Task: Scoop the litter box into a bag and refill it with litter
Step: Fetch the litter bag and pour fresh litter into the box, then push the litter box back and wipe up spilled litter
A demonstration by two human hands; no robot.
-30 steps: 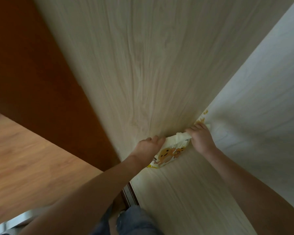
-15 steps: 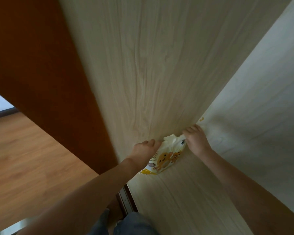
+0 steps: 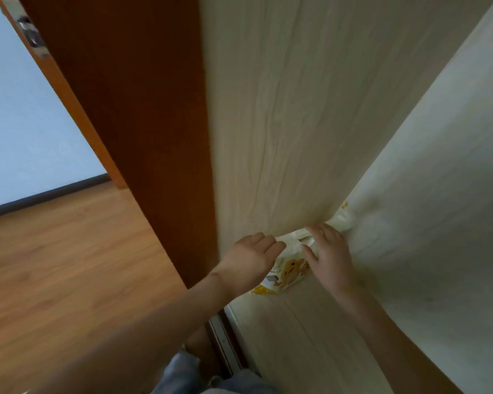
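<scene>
Both hands lie flat, fingers straight, gripping nothing: left hand (image 3: 249, 260) and right hand (image 3: 329, 251) rest on the bag (image 3: 289, 270), which lies in the cabinet (image 3: 296, 109) corner beside the door (image 3: 131, 109)

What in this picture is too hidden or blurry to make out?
- Bag, head view: the left hand and right hand cover much of it, and its print is too blurred to read.
- The bag's far end sits in the shadowed cupboard corner; its shape is unclear.
- Whether the fingers actually grip the bag is unclear.
- No litter box or scoop is in view.
</scene>
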